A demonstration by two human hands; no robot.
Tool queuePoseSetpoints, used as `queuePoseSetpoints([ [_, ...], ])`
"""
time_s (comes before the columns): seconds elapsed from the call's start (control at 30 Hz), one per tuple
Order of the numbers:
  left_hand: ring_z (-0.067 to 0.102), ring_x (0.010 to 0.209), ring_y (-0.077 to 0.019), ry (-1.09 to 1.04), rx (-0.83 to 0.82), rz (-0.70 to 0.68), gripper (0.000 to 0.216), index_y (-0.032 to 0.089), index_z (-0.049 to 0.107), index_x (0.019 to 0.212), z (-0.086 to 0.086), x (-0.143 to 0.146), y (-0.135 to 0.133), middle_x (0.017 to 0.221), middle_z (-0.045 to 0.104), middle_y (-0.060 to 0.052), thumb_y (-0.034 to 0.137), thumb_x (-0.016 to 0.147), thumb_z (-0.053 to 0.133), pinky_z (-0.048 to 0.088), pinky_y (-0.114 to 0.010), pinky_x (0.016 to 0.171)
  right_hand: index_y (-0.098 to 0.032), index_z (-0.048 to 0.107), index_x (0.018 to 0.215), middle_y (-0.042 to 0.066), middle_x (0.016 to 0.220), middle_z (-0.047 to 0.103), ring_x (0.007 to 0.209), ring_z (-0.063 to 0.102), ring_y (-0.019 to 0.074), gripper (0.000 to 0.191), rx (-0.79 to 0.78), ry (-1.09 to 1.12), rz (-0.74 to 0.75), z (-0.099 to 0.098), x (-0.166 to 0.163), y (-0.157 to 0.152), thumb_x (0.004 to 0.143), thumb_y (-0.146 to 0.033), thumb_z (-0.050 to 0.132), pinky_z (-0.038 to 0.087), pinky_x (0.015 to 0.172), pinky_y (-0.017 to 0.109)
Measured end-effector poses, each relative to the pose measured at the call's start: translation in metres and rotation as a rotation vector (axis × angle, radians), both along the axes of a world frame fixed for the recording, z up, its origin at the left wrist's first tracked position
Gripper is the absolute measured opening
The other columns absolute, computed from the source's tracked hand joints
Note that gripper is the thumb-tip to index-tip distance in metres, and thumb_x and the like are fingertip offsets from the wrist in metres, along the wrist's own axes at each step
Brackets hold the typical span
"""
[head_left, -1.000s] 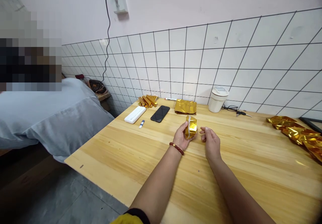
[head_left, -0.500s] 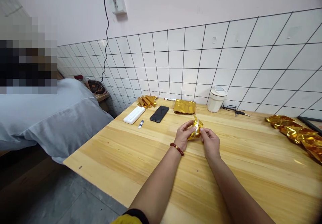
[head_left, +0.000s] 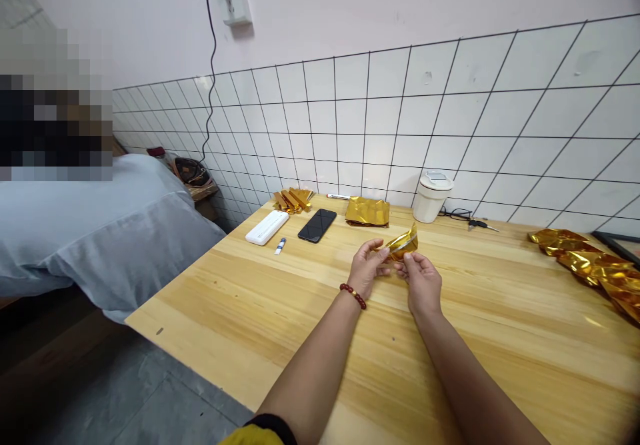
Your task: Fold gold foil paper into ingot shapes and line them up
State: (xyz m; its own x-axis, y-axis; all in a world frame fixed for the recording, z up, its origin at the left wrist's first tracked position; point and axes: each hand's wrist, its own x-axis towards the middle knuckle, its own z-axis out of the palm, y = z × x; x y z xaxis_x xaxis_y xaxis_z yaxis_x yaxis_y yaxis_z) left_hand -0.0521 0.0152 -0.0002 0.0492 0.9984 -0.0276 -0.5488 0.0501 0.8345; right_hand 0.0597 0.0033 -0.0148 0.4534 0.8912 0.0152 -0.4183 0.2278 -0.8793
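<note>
Between my two hands, a little above the table, is a folded piece of gold foil paper (head_left: 404, 244), tilted with one corner pointing up and to the right. My left hand (head_left: 367, 268), with a dark red bead bracelet at the wrist, pinches its left end between thumb and fingers. At the lower right edge my right hand (head_left: 423, 282) grips it with thumb and fingertips. A stack of flat gold foil sheets (head_left: 367, 212) lies just beyond my hands. Part of the held foil is hidden behind my fingers.
On the wooden table (head_left: 250, 318) are a phone (head_left: 317, 225), a white power bank (head_left: 267, 227), a small blue-and-white tube (head_left: 281, 246), gold strips (head_left: 293, 200), a marker (head_left: 338, 196), a white lidded cup (head_left: 433, 196), glasses (head_left: 457, 214), keys (head_left: 483, 225) and folded gold pieces (head_left: 583, 258). A person (head_left: 100, 232) sits at left.
The gold foil has turned between my hands and now points up and right, its pale band more slanted. My right hand has shifted slightly right; both hands still hold it.
</note>
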Motion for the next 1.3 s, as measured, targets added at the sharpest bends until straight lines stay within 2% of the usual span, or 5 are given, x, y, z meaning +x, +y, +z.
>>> queuePoseSetpoints([
  [0.17,0.063,0.068,-0.0127,0.034,0.011,0.054,0.049,0.015,0.068,0.093,-0.004,0.001,0.005,0.095,0.067,-0.007,0.040,0.057,0.091,0.050,-0.023,0.053,-0.018,0.064,0.082,-0.002,0.065,0.067,0.051,0.061,0.0125,0.050,0.001,-0.056,0.046,0.000,0.000,-0.002,0.052,-0.050,0.090,0.046,0.050,0.024],
  [0.37,0.063,0.076,-0.0132,0.017,0.040,0.093,0.039,0.014,0.068,0.077,-0.003,-0.001,0.005,0.112,0.069,-0.010,0.028,0.050,0.092,0.048,-0.024,0.059,-0.019,0.067,0.086,-0.001,0.076,0.068,0.051,0.056,0.0098,0.047,0.009,-0.079,0.023,-0.001,0.002,-0.003,0.062,-0.058,0.081,0.043,0.050,0.024],
  [0.7,0.063,0.077,-0.0153,0.025,0.006,0.092,0.039,0.015,0.075,0.084,0.000,-0.005,0.006,0.099,0.072,-0.010,0.042,0.060,0.087,0.039,-0.020,0.051,-0.019,0.063,0.074,-0.001,0.070,0.061,0.051,0.047,0.0086,0.042,0.016,-0.126,-0.036,-0.007,0.004,0.002,0.066,-0.057,0.078,0.040,0.050,0.024],
  [1.0,0.056,0.066,-0.0100,0.111,0.043,0.106,0.033,0.015,0.076,0.073,0.002,-0.016,0.010,0.095,0.074,-0.009,0.040,0.056,0.089,0.031,-0.019,0.047,-0.023,0.062,0.105,-0.002,0.086,0.063,0.055,0.051,0.0094,0.048,0.009,-0.114,-0.038,-0.005,0.004,0.000,0.076,-0.060,0.069,0.042,0.054,0.025],
  [1.3,0.052,0.058,-0.0089,0.188,0.056,0.096,0.037,0.015,0.076,0.079,0.003,-0.020,0.010,0.072,0.069,-0.004,0.034,0.051,0.092,0.037,-0.021,0.053,-0.020,0.064,0.099,-0.002,0.076,0.057,0.061,0.052,0.0128,0.047,0.011,-0.198,-0.040,-0.005,0.004,0.001,0.069,-0.053,0.077,0.044,0.056,0.027],
])
